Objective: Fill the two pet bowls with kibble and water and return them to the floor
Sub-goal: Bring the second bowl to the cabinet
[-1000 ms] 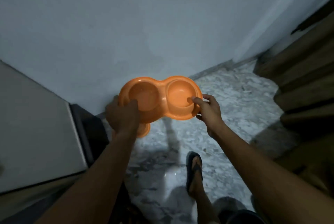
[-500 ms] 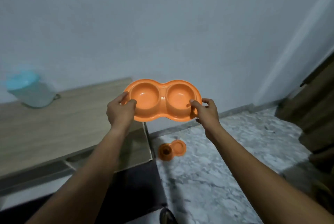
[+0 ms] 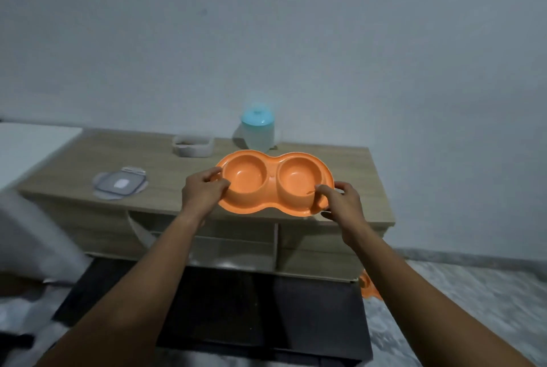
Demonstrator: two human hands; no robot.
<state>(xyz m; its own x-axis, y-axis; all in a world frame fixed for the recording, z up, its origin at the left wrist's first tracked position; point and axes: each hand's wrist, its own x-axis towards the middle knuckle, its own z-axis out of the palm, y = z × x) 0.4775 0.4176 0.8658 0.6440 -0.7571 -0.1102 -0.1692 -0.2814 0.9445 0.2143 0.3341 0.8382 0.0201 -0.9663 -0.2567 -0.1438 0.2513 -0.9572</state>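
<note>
I hold an orange double pet bowl (image 3: 273,181) level above the front right part of a low wooden cabinet (image 3: 349,165). My left hand (image 3: 204,192) grips its left rim and my right hand (image 3: 340,203) grips its right front rim. Both wells look empty. Behind the bowl stands a pale water jug with a blue lid (image 3: 257,132). To its left sits an open clear container of kibble (image 3: 193,145). A second orange bowl (image 3: 368,286) lies on the floor beside the cabinet's right end, mostly hidden.
The container's clear lid (image 3: 120,186) lies on the cabinet top at the left. A dark mat or low surface (image 3: 236,304) lies in front of the cabinet. Marble floor (image 3: 473,307) spreads to the right. A white blurred object (image 3: 32,236) is at the left.
The view has swung left from the floor corner to face the cabinet. The orange double bowl, still held in both hands, now hovers over the cabinet top instead of over the floor.
</note>
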